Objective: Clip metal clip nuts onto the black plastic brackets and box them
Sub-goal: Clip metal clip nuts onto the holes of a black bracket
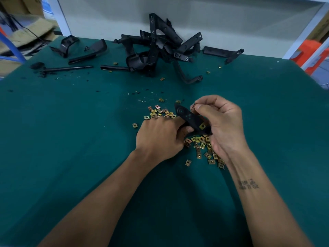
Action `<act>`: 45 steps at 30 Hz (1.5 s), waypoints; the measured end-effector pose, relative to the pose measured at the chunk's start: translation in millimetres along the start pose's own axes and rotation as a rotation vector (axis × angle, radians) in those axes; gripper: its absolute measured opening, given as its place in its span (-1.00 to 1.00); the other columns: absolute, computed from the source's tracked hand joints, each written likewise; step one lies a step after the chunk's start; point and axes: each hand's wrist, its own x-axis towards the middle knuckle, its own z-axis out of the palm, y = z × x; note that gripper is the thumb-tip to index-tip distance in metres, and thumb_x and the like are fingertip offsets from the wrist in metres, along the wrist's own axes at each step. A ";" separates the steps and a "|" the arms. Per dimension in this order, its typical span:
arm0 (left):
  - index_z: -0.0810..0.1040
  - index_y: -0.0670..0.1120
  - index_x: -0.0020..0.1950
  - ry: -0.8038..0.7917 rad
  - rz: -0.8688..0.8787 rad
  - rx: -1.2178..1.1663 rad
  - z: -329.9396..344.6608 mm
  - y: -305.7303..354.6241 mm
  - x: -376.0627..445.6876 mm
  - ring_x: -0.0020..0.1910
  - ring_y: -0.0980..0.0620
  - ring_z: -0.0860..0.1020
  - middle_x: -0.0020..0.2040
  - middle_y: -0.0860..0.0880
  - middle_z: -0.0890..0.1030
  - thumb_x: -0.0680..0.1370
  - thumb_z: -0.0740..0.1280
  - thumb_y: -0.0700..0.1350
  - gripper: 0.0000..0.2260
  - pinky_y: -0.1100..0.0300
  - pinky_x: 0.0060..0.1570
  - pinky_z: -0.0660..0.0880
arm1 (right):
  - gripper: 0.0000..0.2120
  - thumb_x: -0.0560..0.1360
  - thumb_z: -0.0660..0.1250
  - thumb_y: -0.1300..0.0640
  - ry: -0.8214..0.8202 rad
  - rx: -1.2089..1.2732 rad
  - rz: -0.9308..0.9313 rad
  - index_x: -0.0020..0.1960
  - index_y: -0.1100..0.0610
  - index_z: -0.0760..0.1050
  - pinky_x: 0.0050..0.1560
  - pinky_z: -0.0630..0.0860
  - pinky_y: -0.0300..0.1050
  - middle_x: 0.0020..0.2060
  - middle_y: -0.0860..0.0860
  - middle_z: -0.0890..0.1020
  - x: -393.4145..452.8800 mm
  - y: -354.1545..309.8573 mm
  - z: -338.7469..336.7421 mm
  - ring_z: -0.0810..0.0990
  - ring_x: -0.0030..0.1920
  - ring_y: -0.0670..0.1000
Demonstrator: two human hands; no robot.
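Both hands meet over the green table (pixel 71 139), just above a scatter of brass-coloured clip nuts (pixel 201 145). The left hand (pixel 160 138) grips the near end of a black plastic bracket (pixel 187 116), thumb curled against its underside. The right hand (pixel 220 125) closes round the same bracket from the other side, forefinger and thumb pinched together above it; whether they hold a nut cannot be told. One clip nut (pixel 203 126) sits clipped on the bracket. A pile of black brackets (pixel 160 49) lies at the far edge, well apart.
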 end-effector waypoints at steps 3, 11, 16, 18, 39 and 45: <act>0.58 0.05 0.01 0.007 0.000 0.001 0.4 0.6 -0.1 -0.32 -0.28 0.59 -0.30 -0.11 0.63 0.59 0.11 0.23 -0.64 0.10 -0.34 0.27 | -0.82 0.47 0.44 0.42 -0.011 -0.020 0.006 -0.17 0.17 0.62 -0.11 0.62 -0.11 -0.28 0.06 0.69 0.3 0.3 -0.5 0.64 -0.22 -0.03; 0.60 0.02 0.00 0.006 -0.029 -0.049 -1.2 1.3 -0.8 -0.33 -0.28 0.57 -0.31 -0.11 0.62 0.58 0.09 0.23 -0.61 0.10 -0.34 0.24 | -0.85 0.36 0.50 0.29 0.055 -0.080 -0.112 -0.28 0.06 0.66 -0.18 0.54 -0.13 -0.33 0.07 0.67 2.5 10.5 3.8 0.57 -0.25 0.06; 0.60 -0.01 -0.05 0.028 -0.033 -0.050 -1.6 1.1 -0.7 -0.37 -0.28 0.56 -0.34 -0.12 0.60 0.59 0.14 0.22 -0.63 0.12 -0.35 0.23 | -0.82 0.37 0.51 0.22 0.097 -0.190 -0.204 -0.30 -0.05 0.68 -0.23 0.52 -0.23 -0.29 -0.04 0.72 3.8 16.5 4.3 0.61 -0.28 -0.10; 0.59 -0.02 -0.08 0.033 -0.024 -0.045 -1.5 0.8 -0.6 -0.39 -0.28 0.55 -0.35 -0.12 0.60 0.59 0.16 0.20 -0.65 0.12 -0.36 0.23 | -0.82 0.39 0.51 0.21 0.094 -0.213 -0.235 -0.28 -0.07 0.68 -0.24 0.51 -0.30 -0.27 -0.07 0.72 3.6 17.4 3.7 0.62 -0.28 -0.16; 0.59 -0.03 -0.15 -0.007 -0.038 -0.036 2.0 -1.1 -1.6 -0.35 -0.23 0.55 -0.31 -0.08 0.61 0.60 0.01 0.29 -0.48 0.11 -0.37 0.21 | -0.74 0.46 0.36 0.45 -0.080 -0.247 -0.444 -0.25 0.12 0.54 -0.22 0.51 -0.33 -0.23 0.01 0.65 1.9 22.3 1.1 0.60 -0.22 -0.08; 0.57 -0.06 -0.18 -0.010 -0.021 0.001 -0.7 0.9 -1.1 -0.36 -0.26 0.56 -0.33 -0.11 0.62 0.61 0.11 0.21 -0.57 0.11 -0.35 0.19 | -0.82 0.45 0.34 0.48 -0.099 -0.264 -0.466 -0.26 0.27 0.49 -0.24 0.49 -0.31 -0.23 0.14 0.61 4.8 24.6 0.7 0.56 -0.23 -0.04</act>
